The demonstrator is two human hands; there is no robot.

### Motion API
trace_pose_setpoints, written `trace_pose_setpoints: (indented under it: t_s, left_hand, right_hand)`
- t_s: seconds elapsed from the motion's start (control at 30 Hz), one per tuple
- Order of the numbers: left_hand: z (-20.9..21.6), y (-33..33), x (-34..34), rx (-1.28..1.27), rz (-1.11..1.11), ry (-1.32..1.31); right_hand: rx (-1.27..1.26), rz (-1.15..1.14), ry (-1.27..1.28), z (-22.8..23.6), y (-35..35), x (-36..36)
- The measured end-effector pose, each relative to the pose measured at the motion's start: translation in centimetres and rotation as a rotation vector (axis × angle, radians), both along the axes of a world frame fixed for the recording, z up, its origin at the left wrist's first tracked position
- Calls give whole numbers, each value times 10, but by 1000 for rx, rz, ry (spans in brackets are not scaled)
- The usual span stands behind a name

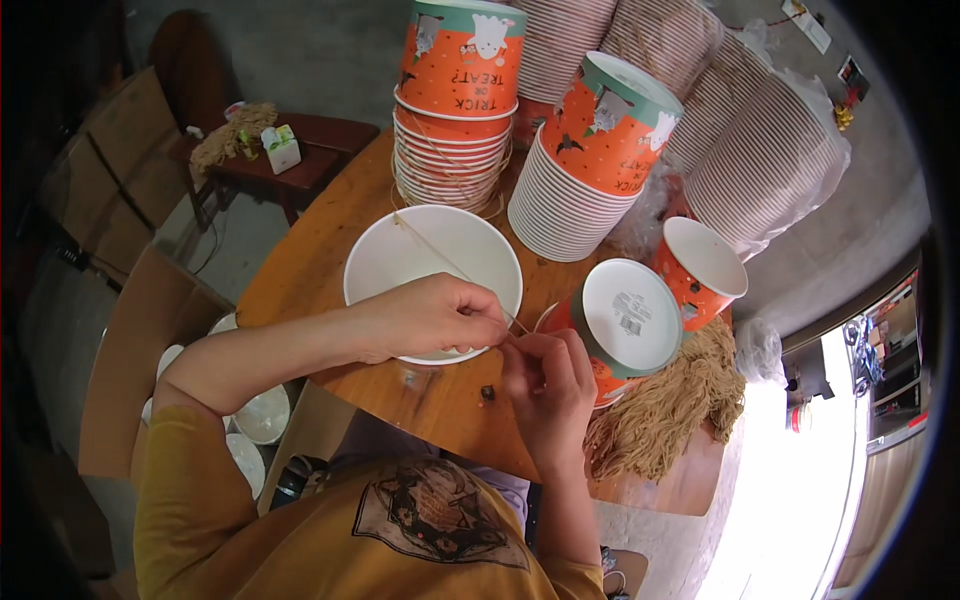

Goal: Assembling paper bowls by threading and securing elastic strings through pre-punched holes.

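My left hand (440, 315) and my right hand (548, 385) meet over the front of the table, fingertips pinched together on a thin tan string (437, 252). One end of the string stretches up and left across a white-lined paper bucket (385, 250), whose mouth faces up beneath my left wrist. Just right of my right hand, an upside-down orange and green paper bucket (630, 315) shows its white base. Behind it an open orange bucket (706, 262) stands upright. My fingers hide the exact point where the string is gripped.
Two tall stacks of upturned orange buckets, a left stack (458, 100) and a right stack (590, 170), rise at the back. Wrapped bucket stacks (765, 150) stand behind. A bundle of tan strings (670, 405) lies at right. A cardboard box (140, 350) with white buckets sits at lower left.
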State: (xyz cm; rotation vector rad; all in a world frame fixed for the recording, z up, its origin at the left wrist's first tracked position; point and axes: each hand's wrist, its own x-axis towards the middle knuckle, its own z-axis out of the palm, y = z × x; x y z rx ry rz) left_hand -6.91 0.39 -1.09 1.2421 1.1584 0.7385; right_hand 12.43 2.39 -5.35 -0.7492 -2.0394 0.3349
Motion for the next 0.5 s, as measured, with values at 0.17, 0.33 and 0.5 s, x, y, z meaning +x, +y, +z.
trace_pose_setpoints:
  t_s: [0.17,0.33,0.5]
  left_hand:
    - [-5,2,-2,-1,-12,-22]
    - [-3,3,-3,-103,-9,-138]
    - [-4,2,-6,-269,40,-289]
  right_hand:
    - [-505,179,283,0,-15,-10]
    - [-190,118,167,-10,-13,-17]
    - [-151,139,105,-6,-11,-11]
